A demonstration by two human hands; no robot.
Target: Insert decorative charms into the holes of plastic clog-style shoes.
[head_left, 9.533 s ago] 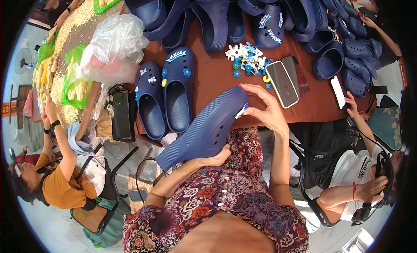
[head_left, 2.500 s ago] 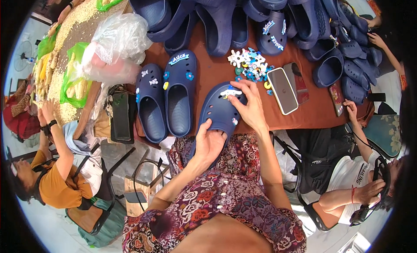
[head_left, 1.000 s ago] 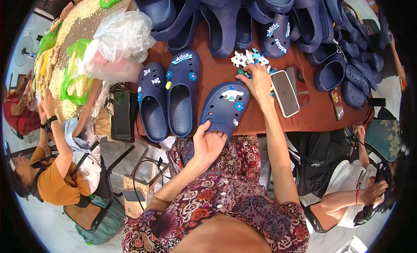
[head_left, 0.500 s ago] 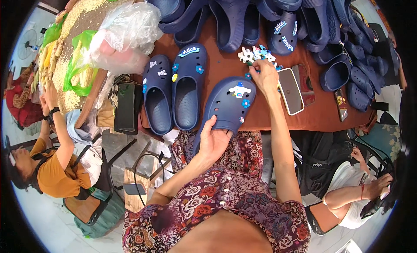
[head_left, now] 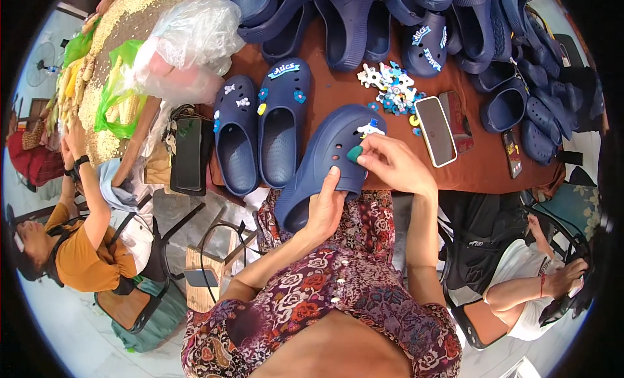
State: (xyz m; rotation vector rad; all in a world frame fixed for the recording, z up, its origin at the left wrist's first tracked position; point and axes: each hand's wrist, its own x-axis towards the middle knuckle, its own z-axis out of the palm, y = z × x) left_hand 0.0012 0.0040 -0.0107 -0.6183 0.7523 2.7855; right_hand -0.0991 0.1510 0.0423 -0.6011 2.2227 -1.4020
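Note:
My left hand (head_left: 326, 208) is closed on a navy clog (head_left: 317, 158), its thumb on top and the fingers tucked inside the opening. The clog is tilted at the table's near edge, toe away from me. Pinched in my right hand (head_left: 400, 165) is a small dark green shoe charm (head_left: 355, 154), held over the holes in the clog's upper. A white charm with a blue hat (head_left: 370, 127) shows by the toe, partly behind my fingers. Beyond lies a pile of loose shoe charms (head_left: 395, 91), white, blue and yellow.
Two decorated navy clogs (head_left: 281, 141) stand left on the brown tablecloth (head_left: 331, 95). More clogs (head_left: 344, 37) crowd the back and right. A white-rimmed phone (head_left: 435, 131) lies right; a plastic bag (head_left: 188, 47) and dark pouch (head_left: 188, 158) sit left. People sit on either side.
My right hand has left the charm pile and come back over the clog, bringing the green charm. The clog has tilted and moved slightly nearer and left, still in my left hand.

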